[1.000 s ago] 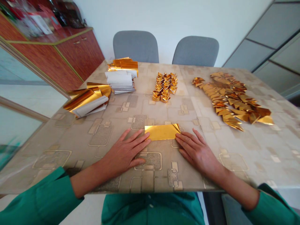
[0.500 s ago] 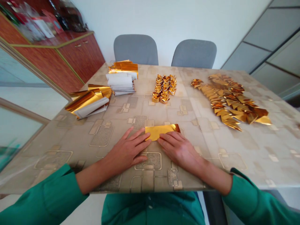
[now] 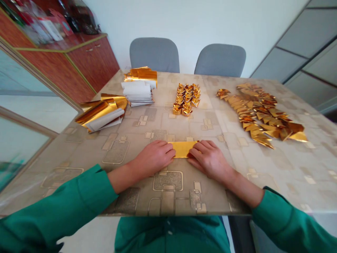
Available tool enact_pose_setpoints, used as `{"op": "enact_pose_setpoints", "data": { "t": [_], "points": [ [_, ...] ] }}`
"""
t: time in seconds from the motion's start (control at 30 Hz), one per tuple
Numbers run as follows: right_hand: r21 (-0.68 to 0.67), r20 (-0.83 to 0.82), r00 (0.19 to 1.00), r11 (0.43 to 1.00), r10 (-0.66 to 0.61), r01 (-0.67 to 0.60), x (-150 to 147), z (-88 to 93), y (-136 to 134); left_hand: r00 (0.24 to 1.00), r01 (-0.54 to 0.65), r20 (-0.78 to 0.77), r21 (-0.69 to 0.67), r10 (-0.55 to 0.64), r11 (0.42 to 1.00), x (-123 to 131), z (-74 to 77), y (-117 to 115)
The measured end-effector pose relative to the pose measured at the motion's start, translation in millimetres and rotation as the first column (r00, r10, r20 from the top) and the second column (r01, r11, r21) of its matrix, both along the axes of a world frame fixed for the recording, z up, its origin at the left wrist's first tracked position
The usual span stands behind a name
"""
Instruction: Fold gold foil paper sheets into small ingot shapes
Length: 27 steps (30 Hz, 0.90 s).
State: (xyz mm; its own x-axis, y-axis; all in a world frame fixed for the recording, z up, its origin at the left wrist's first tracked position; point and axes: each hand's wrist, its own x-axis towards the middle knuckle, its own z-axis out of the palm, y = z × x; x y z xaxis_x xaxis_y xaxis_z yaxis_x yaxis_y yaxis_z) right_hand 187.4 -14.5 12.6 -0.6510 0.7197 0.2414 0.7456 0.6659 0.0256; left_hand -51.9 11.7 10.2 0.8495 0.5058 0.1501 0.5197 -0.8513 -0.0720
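A strip of gold foil paper point(image 3: 181, 149) lies flat near the front of the table, its long side running left to right. My left hand point(image 3: 156, 156) has its fingers curled round the strip's left end. At the opposite end my right hand point(image 3: 207, 158) grips the paper with bent fingers. Both ends are hidden beneath the fingers, and only the shiny middle shows. Beyond the strip stand rows of small folded gold foil pieces point(image 3: 186, 99).
Loose gold sheets point(image 3: 102, 110) and a stack of white-backed paper point(image 3: 138, 93) lie on the left. Many pointed foil folds point(image 3: 263, 112) spread over the right side. Two grey chairs point(image 3: 154, 54) stand behind the patterned tablecloth point(image 3: 168, 181); a wooden cabinet point(image 3: 92, 66) is at left.
My left hand has gone from outstretched fingers to curled ones around the left end. The right fingers have shifted outward and bent over the right end. Less of the strip's right end shows.
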Motion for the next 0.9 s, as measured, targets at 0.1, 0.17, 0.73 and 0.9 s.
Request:
{"op": "enact_pose_setpoints", "data": {
  "t": [0.1,0.17,0.73,0.9],
  "points": [
    [0.063,-0.031,0.997,0.996,0.071,-0.069,-17.7,-6.4,3.6,1.0,-0.013,-0.004,0.088,0.013,0.996,5.0,-0.1,-2.0],
    [0.117,-0.044,0.995,0.989,0.095,-0.089,-22.6,-11.1,6.2,0.999,-0.037,0.014,0.126,0.035,0.991,6.5,-1.4,-5.1],
    [0.114,0.009,0.998,0.992,0.062,-0.062,21.1,-13.3,6.4,0.998,-0.056,0.04,0.075,0.053,0.996,-5.3,-5.4,-12.8],
    [0.102,0.042,0.997,0.993,-0.059,0.054,54.4,-5.1,4.1,0.998,-0.059,0.035,0.063,0.057,0.996,-0.5,-4.9,-15.8]
  ]
}}
